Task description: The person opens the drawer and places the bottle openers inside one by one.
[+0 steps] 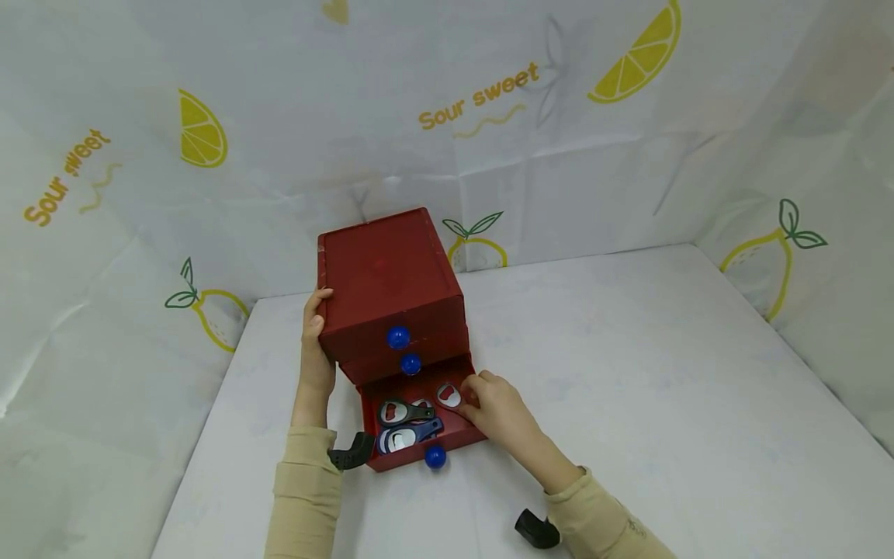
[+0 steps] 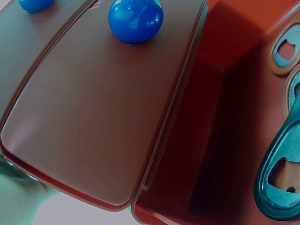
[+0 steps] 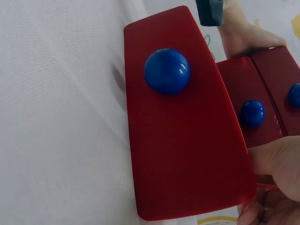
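A red chest of drawers (image 1: 384, 272) stands with its bottom drawer (image 1: 419, 460) pulled out. My left hand (image 1: 317, 349) holds the chest's left side, thumb and fingers against the wall. Inside the drawer lie several bottle openers: a dark green opener (image 1: 394, 411) on top of others, and a blue opener (image 1: 405, 439) in front. At the drawer's right side my right hand (image 1: 499, 411) pinches the handle end of a red bottle opener (image 1: 448, 395), whose head lies low over the drawer floor. In the right wrist view the drawer front (image 3: 187, 140) hides that opener.
Blue round knobs mark the drawer fronts, such as the bottom knob (image 1: 435, 456). Two upper drawers are closed above. A white cloth (image 1: 628, 373) covers the table, and a lemon-print sheet (image 1: 279, 116) hangs behind. Black wrist-camera mounts (image 1: 351, 452) stick out at the sleeves.
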`<action>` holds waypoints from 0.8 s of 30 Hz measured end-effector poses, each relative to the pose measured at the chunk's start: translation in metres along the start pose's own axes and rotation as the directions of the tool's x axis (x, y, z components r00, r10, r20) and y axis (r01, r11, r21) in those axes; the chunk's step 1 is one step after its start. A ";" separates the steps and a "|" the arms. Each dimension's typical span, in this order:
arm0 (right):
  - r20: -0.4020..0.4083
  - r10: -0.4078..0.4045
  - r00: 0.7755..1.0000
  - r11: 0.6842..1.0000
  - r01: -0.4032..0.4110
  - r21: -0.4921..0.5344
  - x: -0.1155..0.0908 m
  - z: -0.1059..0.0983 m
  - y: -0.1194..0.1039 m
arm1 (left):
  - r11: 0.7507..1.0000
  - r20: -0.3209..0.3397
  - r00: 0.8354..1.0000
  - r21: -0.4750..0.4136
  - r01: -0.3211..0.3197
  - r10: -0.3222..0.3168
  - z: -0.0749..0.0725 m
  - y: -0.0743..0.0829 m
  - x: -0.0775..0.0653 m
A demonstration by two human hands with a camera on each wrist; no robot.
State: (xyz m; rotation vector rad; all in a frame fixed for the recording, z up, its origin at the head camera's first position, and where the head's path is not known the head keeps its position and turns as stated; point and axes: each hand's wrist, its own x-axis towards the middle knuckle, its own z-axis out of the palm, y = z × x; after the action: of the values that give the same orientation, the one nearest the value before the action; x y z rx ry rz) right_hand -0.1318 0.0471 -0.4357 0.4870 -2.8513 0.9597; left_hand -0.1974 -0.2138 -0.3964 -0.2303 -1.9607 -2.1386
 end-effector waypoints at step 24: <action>0.082 -0.467 0.880 0.861 0.432 0.267 -0.036 -0.003 -0.003 | 1.000 -0.008 1.000 0.003 0.003 -0.003 0.002 0.000 -0.001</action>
State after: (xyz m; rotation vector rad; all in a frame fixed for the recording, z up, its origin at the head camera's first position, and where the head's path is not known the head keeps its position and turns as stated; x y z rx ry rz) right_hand -0.0966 0.0564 -0.4388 1.2334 -2.5464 1.2115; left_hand -0.1965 -0.2121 -0.3962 -0.2179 -1.9614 -2.1347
